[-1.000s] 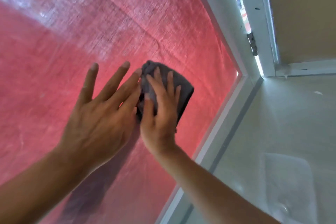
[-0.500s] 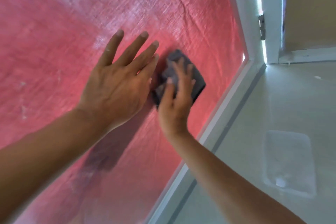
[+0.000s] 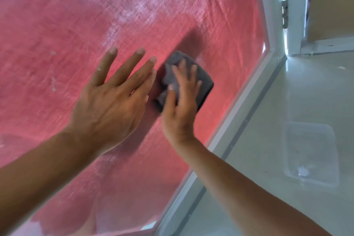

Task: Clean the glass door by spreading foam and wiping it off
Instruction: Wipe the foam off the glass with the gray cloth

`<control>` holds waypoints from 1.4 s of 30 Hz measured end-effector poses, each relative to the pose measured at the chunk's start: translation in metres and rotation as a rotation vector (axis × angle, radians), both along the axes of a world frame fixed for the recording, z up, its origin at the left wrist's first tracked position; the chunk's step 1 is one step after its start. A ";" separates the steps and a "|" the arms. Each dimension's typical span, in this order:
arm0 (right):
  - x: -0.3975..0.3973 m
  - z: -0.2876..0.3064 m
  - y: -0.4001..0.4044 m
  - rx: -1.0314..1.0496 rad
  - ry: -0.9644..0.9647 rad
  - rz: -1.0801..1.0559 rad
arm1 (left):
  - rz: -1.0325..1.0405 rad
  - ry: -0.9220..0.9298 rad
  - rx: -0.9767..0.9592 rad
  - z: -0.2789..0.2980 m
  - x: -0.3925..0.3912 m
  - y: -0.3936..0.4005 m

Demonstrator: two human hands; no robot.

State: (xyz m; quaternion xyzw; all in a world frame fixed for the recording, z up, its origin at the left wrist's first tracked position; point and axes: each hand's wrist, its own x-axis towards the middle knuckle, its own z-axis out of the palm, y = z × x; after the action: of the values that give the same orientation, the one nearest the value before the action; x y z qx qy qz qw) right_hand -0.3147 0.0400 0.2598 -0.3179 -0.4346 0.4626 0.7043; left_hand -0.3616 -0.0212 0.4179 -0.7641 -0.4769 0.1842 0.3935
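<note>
The glass door [image 3: 63,30] fills the left and middle of the view, with red woven fabric behind it and pale foam smears across the upper part. A folded grey cloth [image 3: 203,80] lies flat against the glass. My right hand [image 3: 182,105] presses the cloth to the pane with straight fingers spread over it. Just left of the cloth, my left hand [image 3: 113,99] rests flat on the glass, fingers straight and fanned, its little finger close to the cloth's edge.
The white door frame [image 3: 235,109] runs diagonally along the pane's right side. A hinge [image 3: 284,13] shows at the top right by the jamb. On the pale floor at the right lies a clear plastic tray [image 3: 310,153].
Both hands and the cloth slid together across the glass toward the frame corner, then kept wiping. The view shifted, bringing the floor tray further into sight.
</note>
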 end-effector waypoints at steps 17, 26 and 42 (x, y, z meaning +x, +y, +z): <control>-0.007 0.001 -0.036 0.088 -0.053 0.096 | 0.004 -0.023 0.033 -0.003 0.001 -0.003; -0.001 -0.027 -0.033 -0.289 0.026 0.039 | 0.019 -0.016 0.037 0.012 -0.012 -0.053; 0.022 0.014 0.003 0.775 -0.378 0.140 | 0.156 -0.104 0.243 -0.003 -0.015 -0.076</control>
State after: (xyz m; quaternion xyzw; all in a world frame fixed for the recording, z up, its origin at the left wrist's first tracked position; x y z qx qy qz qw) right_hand -0.2924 0.0430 0.2734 -0.0788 -0.7178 0.2458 0.6466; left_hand -0.3764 -0.0967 0.4147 -0.6800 -0.5733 0.1153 0.4423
